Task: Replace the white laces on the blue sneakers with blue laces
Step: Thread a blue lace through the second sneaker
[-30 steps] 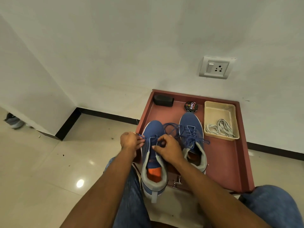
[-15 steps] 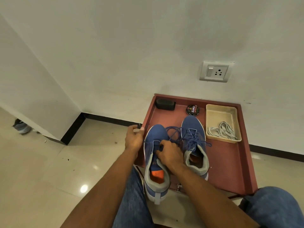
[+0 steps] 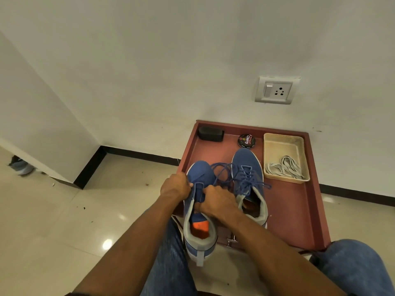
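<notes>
Head view is showing the left hand (image 3: 175, 188) pinching the blue lace (image 3: 222, 170) at the left sneaker (image 3: 197, 206), which is hanging over the red tray's (image 3: 299, 210) near edge, while the right hand (image 3: 215, 202) is gripping it at the eyelets. The right sneaker (image 3: 249, 178) is sitting laced. White laces (image 3: 284, 168) are lying in the beige bin (image 3: 277, 146). The lace is looking soft and limp, so gripping near its stiff tip is probably working best.

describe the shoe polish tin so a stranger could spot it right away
Find the red tray against the wall. Along its far edge, the shoe polish tin sits between a black box and a beige basket. It's the only round item, black with "Cherry" lettering.
</notes>
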